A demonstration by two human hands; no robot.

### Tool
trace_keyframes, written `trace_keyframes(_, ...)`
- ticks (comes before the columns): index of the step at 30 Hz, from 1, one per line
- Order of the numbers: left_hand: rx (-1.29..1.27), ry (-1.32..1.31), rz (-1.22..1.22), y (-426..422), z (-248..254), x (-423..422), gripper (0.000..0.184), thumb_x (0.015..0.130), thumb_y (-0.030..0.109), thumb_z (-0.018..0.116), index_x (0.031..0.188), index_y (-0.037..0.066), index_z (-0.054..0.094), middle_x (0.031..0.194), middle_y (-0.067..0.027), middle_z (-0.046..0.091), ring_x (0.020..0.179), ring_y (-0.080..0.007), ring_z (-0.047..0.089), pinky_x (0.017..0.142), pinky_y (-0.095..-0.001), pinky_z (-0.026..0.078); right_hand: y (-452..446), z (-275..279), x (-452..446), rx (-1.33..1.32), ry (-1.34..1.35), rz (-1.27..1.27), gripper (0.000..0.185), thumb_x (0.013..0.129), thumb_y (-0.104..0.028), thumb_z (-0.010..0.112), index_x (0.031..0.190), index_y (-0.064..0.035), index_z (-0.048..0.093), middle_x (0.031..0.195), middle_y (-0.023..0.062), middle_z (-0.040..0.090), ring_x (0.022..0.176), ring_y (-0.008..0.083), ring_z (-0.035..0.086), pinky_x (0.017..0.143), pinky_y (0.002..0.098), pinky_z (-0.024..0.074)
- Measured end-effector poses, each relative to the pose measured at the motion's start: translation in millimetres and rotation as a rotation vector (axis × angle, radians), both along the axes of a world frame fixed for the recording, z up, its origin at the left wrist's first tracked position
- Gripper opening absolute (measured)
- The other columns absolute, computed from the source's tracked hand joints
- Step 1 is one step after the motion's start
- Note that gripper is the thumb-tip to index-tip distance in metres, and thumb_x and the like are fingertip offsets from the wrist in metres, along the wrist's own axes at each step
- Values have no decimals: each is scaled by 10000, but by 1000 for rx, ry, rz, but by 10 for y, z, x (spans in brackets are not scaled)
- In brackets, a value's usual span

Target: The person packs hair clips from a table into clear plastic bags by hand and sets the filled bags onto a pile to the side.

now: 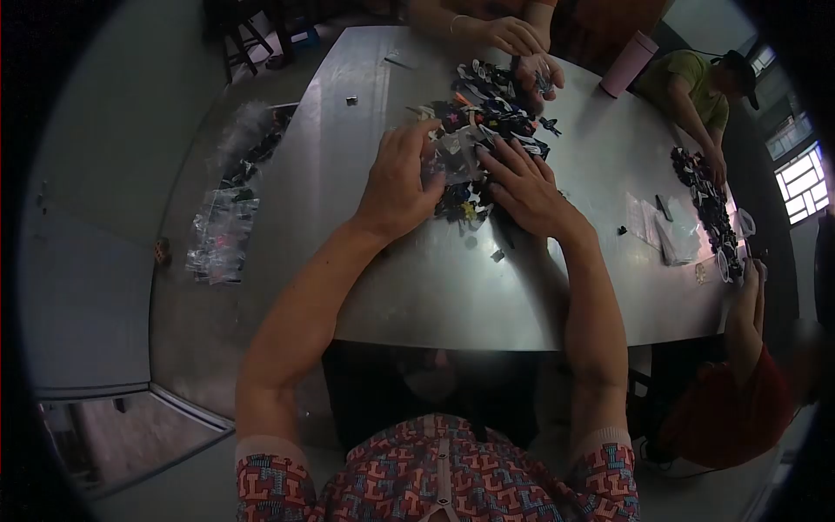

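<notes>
A heap of small dark pieces [465, 209] with bits of white, yellow, pink and orange lies on the metal table in front of me; their kind is too small to make out. Over the heap is a clear plastic bag [455, 158]. My left hand [400, 183] curls round the bag's left side, thumb and fingers bent against it. From the right, my right hand [531, 191] lies with its fingers spread over the heap, fingertips at the bag's right edge.
Across the metal table [409, 304], another person's hands [526, 56] work at the heap's far end. A pink tumbler [628, 65] stands at the back right. Two people sit along the right by a second dark pile [709, 204] and plastic bags [678, 237]. Filled bags [222, 235] lie at left.
</notes>
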State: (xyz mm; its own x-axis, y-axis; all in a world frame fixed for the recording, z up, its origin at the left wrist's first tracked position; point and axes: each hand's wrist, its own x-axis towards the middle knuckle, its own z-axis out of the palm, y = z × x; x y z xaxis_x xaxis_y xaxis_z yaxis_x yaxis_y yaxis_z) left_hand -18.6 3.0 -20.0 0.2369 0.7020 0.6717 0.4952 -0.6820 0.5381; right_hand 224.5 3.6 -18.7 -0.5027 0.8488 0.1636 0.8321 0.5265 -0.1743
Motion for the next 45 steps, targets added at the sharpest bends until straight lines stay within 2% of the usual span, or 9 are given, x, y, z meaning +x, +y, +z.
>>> trace_keyframes(9, -18, 3, 5, 0, -2, -2, 597, 749, 3, 691, 1307, 42, 482, 1022, -153, 572, 1002, -336, 546, 911, -442, 455, -57, 44, -107, 12, 6, 78, 536, 995, -274, 522, 1516, -226, 405, 1602, 117, 312, 1501, 365, 233, 1194, 548, 190)
trace_keyframes(12, -41, 11, -2, -12, 12, -10, 599, 752, 5, 689, 1313, 41, 481, 1025, -150, 576, 1008, -338, 546, 912, -445, 454, -29, 125, -41, 77, 125, 97, 469, 926, -205, 627, 1391, -206, 563, 1496, 112, 459, 1414, 359, 377, 1143, 535, 273)
trace_keyframes(14, -34, 12, -3, -3, 5, -18, 602, 752, 8, 690, 1315, 40, 481, 1023, -149, 580, 1011, -338, 546, 913, -445, 454, -46, 262, -36, 50, 201, 140, 286, 854, -125, 711, 1137, -91, 683, 1220, 102, 631, 1205, 293, 546, 1044, 432, 381)
trace_keyframes(15, -25, 11, -6, 3, 6, -14, 604, 753, 11, 690, 1318, 39, 481, 1021, -149, 583, 1013, -338, 547, 914, -445, 453, -66, 316, -57, 50, 200, 141, 286, 854, -125, 711, 1137, -91, 683, 1220, 102, 631, 1205, 293, 546, 1044, 432, 381)
trace_keyframes(17, -27, 8, -7, 5, 8, -13, 603, 752, 14, 692, 1317, 37, 482, 1017, -149, 585, 1014, -338, 547, 916, -444, 452, -125, 371, -147, -103, 297, 195, 207, 801, -108, 753, 994, -72, 687, 972, 78, 654, 981, 271, 602, 908, 386, 453)
trace_keyframes(20, -29, 6, -2, 0, 10, -14, 604, 750, 20, 696, 1315, 33, 483, 1009, -148, 587, 1013, -338, 546, 919, -442, 451, -173, 318, -229, -71, 226, 176, 187, 787, -107, 755, 946, -61, 667, 893, 84, 648, 899, 270, 614, 826, 376, 489)
trace_keyframes(36, -47, 15, -12, 11, -5, -20, 610, 740, 3, 703, 1308, 42, 484, 1025, -144, 577, 1032, -341, 539, 937, -438, 444, -173, 402, -199, -159, 357, 80, 130, 814, -128, 692, 886, -30, 644, 831, 107, 684, 803, 277, 673, 745, 382, 531)
trace_keyframes(38, -40, 24, -6, 21, -22, -26, 623, 743, 6, 711, 1321, 53, 485, 1034, -133, 558, 1019, -319, 540, 925, -416, 450, -153, 406, -178, -239, 496, 40, 128, 812, -119, 683, 893, -26, 647, 830, 113, 685, 780, 276, 673, 732, 369, 536)
trace_keyframes(45, -33, 31, -9, 37, -50, -35, 639, 745, 10, 718, 1337, 59, 484, 1049, -122, 536, 1013, -294, 537, 915, -391, 453, -234, 423, -248, -218, 403, 87, 128, 787, -95, 666, 894, -24, 661, 847, 124, 683, 814, 290, 668, 743, 379, 539)
